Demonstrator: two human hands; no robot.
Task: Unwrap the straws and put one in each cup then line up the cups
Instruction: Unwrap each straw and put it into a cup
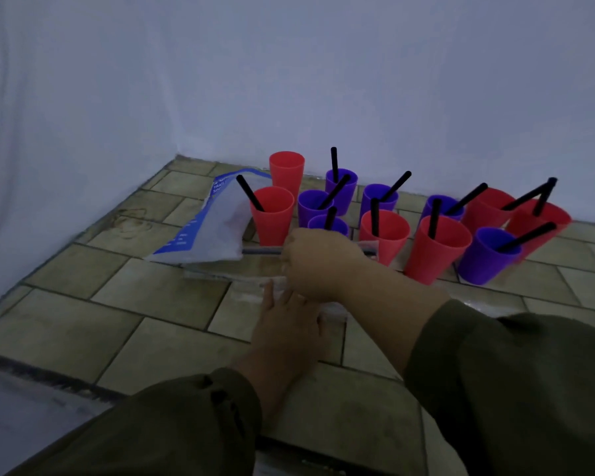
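Several red and purple cups stand in a loose cluster at the back of the tiled table point(83, 324). Most hold a black straw; the far red cup point(287, 171) shows none. My right hand point(318, 261) is shut on a wrapped black straw point(261, 251) lying level in front of the cups, its ends sticking out both sides of my fist. My left hand point(285, 321) sits just below, fingers touching a clear wrapper point(241, 281) near my right hand. Whether it grips the wrapper is unclear.
A blue and white plastic bag point(208, 225) lies left of the cups. Clear wrappers lie on the table in front of my hands. A white cloth wall closes off the back and left. A dark strip runs along the table's near left edge point(31, 372).
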